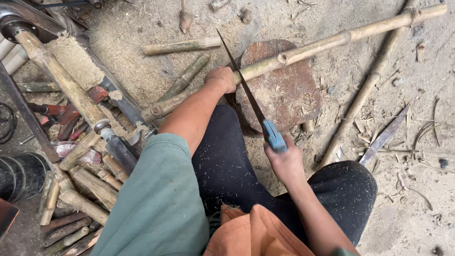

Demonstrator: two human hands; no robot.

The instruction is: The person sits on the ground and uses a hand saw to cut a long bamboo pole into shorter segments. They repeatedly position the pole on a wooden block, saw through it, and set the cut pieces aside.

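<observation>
The bamboo pole lies propped across a round wooden block, left hand clamped round it to steady it while right hand grips the blue-handled saw crossing it.

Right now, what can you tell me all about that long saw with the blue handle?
The saw has a long, thin, dark blade that narrows to a sharp point at the far end, and a light blue handle. The right hand grips the handle. The blade slants across a long bamboo pole, which lies over a round wooden block. The left hand holds the pole just beside the blade. Its teeth are too small to see.
</observation>
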